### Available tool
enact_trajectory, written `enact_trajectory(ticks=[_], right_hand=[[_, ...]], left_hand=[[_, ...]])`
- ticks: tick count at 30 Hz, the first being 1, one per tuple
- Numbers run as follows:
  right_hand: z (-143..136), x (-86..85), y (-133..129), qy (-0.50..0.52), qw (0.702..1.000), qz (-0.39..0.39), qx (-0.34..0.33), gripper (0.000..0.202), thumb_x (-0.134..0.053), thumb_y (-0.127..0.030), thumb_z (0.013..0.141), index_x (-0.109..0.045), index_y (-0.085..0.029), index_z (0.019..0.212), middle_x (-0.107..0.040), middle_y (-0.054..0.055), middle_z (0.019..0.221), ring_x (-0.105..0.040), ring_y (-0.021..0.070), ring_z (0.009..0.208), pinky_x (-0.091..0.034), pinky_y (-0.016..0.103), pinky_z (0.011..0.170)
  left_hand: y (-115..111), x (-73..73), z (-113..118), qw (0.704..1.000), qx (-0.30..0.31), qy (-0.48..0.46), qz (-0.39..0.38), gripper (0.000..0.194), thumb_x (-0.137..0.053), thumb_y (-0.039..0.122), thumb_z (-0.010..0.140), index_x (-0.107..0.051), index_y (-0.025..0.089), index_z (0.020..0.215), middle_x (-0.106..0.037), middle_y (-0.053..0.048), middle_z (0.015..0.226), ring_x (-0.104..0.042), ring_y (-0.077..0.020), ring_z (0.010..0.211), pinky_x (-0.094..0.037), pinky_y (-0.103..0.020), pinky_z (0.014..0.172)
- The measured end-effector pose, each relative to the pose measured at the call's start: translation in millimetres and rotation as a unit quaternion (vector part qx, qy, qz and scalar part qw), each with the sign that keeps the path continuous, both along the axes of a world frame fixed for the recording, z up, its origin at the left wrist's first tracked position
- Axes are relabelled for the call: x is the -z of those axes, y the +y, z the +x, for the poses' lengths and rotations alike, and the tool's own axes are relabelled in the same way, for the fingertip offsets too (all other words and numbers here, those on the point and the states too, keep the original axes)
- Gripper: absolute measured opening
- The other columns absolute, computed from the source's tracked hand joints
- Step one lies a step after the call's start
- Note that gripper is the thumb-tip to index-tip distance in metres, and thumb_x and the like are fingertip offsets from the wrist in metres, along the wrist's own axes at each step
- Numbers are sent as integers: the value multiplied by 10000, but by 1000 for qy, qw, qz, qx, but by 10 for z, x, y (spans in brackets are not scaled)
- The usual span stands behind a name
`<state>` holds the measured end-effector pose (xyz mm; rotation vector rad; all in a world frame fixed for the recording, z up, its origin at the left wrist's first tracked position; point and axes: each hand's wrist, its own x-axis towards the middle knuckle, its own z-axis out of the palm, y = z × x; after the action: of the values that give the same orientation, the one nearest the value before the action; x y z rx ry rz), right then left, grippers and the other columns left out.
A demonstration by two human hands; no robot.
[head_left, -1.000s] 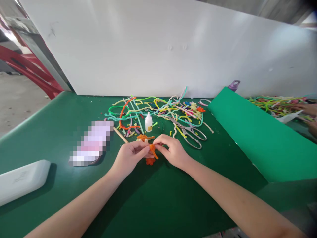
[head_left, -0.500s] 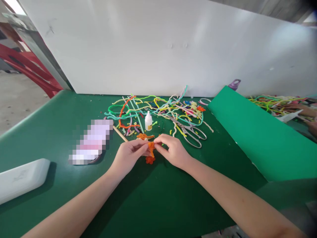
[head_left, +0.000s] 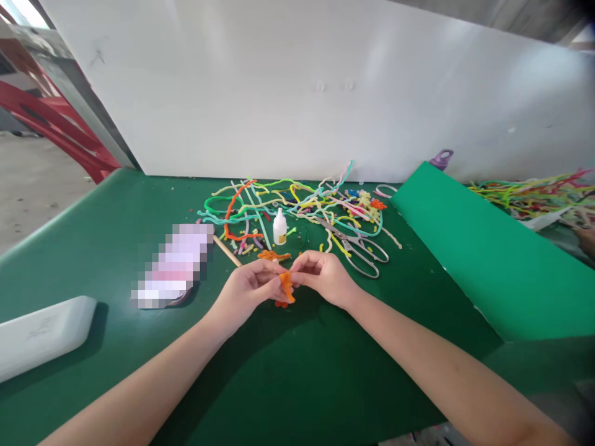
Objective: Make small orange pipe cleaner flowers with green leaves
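Observation:
Both hands meet over the green table (head_left: 297,384), just in front of a small white bottle (head_left: 279,228). My left hand (head_left: 248,288) pinches a fuzzy orange piece (head_left: 287,286) between thumb and fingers. From the other side, my right hand (head_left: 324,279) has its closed fingertips on the same piece. Part of an orange flower shape (head_left: 281,304) shows just below the fingers. Behind the left fingers lies another orange fuzzy piece (head_left: 273,255). A wooden stick (head_left: 227,251) rests left of the bottle.
Tangled coloured fuzzy stems (head_left: 288,198) and metal scissors (head_left: 356,244) lie behind the hands. A blurred-out object (head_left: 179,266) and a white case (head_left: 46,334) are at left. A green board (head_left: 493,260) slants at right, with a person's hand (head_left: 586,241) beyond it.
The orange piece has turned and moved slightly right and down in my fingers, now hiding more of the flower shape below. Beyond the board, the other person's hand has moved mostly out of view.

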<state>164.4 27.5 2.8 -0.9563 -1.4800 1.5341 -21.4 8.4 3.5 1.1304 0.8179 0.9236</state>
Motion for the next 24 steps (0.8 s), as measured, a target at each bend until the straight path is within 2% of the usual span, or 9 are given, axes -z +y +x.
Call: enact_trajectory(ticks=[2,4,9,13,16,20,22,24], right_hand=[[-1,-2,7,31,999,-30,-2,323,-798,-354,587,-591,-162,743,-627,-18,701,-617,110,643,-513,254,648],[-1,-2,8,50,997,-52,-15,333,-811,-341,566,-587,-158,730,-625,-24,685,-612,101,621,-511,244,631],[-31,32,-12,99,989,-109,-29,295,-806,-316,589,-598,-151,719,-632,-28,648,-617,92,603,-519,225,623],[-46,48,-17,110,983,-148,-16,269,-761,-355,656,-630,-145,761,-659,-6,667,-628,94,585,-538,245,632],[-33,43,0,99,984,-150,-6,274,-770,-336,646,-666,-150,818,-683,8,727,-638,93,605,-550,262,677],[-13,28,13,54,995,-85,22,227,-761,-320,647,-676,-163,787,-684,5,753,-638,104,624,-548,280,696],[-7,11,-1,-2,999,-5,45,192,-717,-331,698,-672,-173,798,-680,10,757,-639,121,646,-542,286,687],[-2,-15,-27,-81,989,102,67,147,-656,-323,761,-670,-190,822,-682,23,793,-639,142,698,-529,288,690]], left_hand=[[-5,3,-1,1000,6,-16,4,190,-649,248,787,-624,122,927,-711,-61,767,-684,-184,673,-560,-337,676],[-6,1,-2,1000,14,-26,10,162,-647,246,787,-636,119,888,-712,-71,786,-680,-185,679,-556,-329,668],[-3,-9,3,1000,17,-20,17,132,-660,255,773,-642,124,778,-708,-60,757,-675,-176,667,-552,-303,645],[5,18,7,999,-48,5,22,185,-676,305,752,-603,135,748,-719,-55,733,-689,-191,655,-545,-293,614],[17,48,-2,993,-105,31,35,233,-679,352,743,-601,136,783,-723,-50,714,-689,-185,634,-550,-293,626],[28,56,-15,988,-131,75,44,235,-695,336,731,-629,139,841,-724,-31,717,-682,-163,605,-560,-282,643],[30,48,-14,982,-149,102,49,216,-692,323,735,-648,149,856,-727,-24,742,-677,-152,597,-562,-273,646],[34,43,-7,977,-164,127,54,214,-680,319,744,-672,153,879,-734,-29,782,-679,-153,617,-565,-275,668]])
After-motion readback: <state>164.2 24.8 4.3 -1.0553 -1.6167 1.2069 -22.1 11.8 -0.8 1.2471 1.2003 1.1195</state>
